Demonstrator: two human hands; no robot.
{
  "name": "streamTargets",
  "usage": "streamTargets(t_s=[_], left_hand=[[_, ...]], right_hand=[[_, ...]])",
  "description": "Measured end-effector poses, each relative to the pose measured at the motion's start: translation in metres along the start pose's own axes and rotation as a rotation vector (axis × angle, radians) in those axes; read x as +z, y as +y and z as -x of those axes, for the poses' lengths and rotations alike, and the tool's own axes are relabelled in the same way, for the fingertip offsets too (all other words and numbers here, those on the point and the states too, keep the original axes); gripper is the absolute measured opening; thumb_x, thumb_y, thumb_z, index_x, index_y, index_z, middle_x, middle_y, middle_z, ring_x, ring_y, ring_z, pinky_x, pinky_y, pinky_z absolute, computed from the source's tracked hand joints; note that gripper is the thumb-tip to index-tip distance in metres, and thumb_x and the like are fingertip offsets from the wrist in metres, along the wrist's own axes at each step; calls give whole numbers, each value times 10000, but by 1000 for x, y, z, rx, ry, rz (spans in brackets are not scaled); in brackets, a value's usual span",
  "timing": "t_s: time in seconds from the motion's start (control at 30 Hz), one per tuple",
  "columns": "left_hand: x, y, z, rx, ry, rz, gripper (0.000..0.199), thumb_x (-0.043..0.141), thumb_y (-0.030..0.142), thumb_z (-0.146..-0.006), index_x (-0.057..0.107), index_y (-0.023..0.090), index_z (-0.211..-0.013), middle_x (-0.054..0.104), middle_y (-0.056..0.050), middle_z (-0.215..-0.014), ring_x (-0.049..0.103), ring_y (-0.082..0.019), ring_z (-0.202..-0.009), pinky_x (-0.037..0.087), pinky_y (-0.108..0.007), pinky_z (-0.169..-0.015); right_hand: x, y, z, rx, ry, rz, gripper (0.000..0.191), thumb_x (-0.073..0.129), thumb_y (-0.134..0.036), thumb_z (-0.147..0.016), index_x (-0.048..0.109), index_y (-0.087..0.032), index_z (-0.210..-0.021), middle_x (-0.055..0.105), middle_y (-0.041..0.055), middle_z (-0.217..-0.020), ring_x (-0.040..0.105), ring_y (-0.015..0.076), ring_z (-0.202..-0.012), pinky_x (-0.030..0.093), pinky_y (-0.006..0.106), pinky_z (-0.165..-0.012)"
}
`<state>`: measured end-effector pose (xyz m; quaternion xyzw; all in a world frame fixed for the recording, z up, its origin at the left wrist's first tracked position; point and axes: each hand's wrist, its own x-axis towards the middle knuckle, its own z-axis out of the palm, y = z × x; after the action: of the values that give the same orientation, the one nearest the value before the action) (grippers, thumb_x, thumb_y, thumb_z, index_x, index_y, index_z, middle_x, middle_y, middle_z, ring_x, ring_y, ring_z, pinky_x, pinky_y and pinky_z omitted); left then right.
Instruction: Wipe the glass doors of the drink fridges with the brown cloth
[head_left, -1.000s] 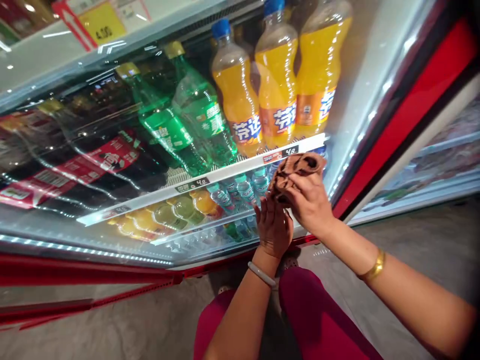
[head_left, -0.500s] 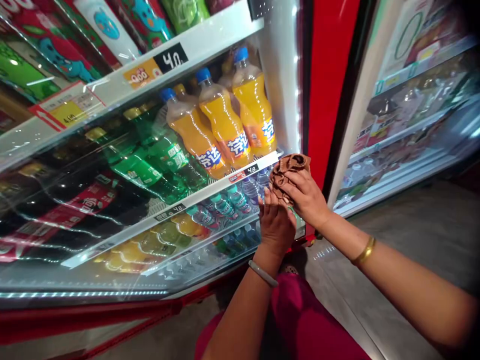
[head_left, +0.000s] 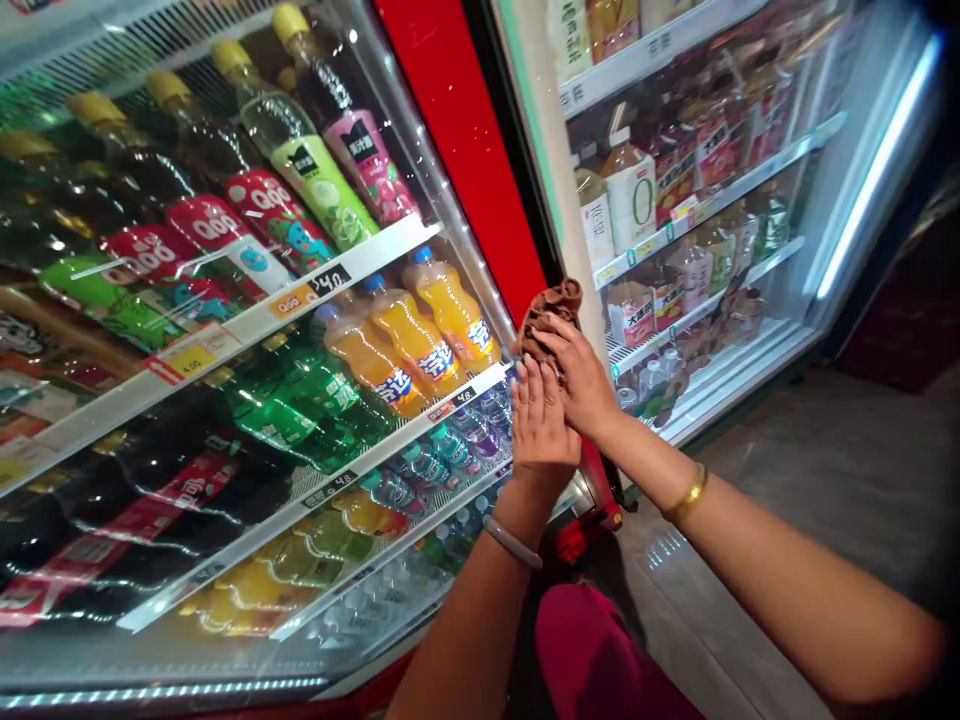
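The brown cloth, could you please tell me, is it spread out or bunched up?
Bunched up: the cloth shows crumpled folds under the right hand.

brown cloth [head_left: 551, 318] | crumpled — thick folds | under the hands' [head_left: 581, 378] fingers

A white-edged cooler shelf [head_left: 397, 442] carries orange drink bottles [head_left: 417, 338], green bottles [head_left: 274, 415] and dark, red-labelled bottles [head_left: 142, 520].

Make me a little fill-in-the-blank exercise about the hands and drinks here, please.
1. The right hand holds a crumpled ____ cloth.
2. The gold bangle is on the ____ arm.
3. The orange Fanta bottles have ____ caps.
4. The Qoo bottles stand on a shelf ____ the Fanta ones.

Missing words: brown; right; blue; above.
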<state>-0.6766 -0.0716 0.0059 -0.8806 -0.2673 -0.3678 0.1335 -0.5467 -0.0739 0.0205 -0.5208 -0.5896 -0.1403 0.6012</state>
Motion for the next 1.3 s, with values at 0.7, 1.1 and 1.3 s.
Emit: streamTargets(t_s=[0.7, 1.1, 1.3], left_hand=[[-68, -9, -174, 423, -52, -366, 454, 637, 208, -895, 643, 154, -1346, 713, -132, -1232, 629, -318, -1230, 209, -655, -1314], [-59, -30, -173, 819, -261, -288, 609, 495, 141, -1028, 403, 360, -1589, 453, -39, -1649, 319, -245, -1586, 290, -498, -1313], [-78, -27, -221, 800, -179, -344, 442, 477, 221, -1067, 540, 301, -1497, 635, -83, -1442, 555, -238, -1375, 476, -441, -1156]], right_hand=[[-43, 27, -44, 237, 125, -52, 582, 350, -316, -1018, 381, -254, -1595, 312, 51, -1710, 226, 193, -1613, 168, 530, -1352], [-5, 40, -35, 232, 62, 5, 586, 253, -230, -1041, 324, -178, -1621, 334, 104, -1696, 217, 204, -1618, 166, 512, -1362], [-14, 26, -64, 225, 123, 65, 705, 305, -160, -978, 163, -177, -1668, 198, 85, -1744, 69, 211, -1643, 58, 581, -1358]])
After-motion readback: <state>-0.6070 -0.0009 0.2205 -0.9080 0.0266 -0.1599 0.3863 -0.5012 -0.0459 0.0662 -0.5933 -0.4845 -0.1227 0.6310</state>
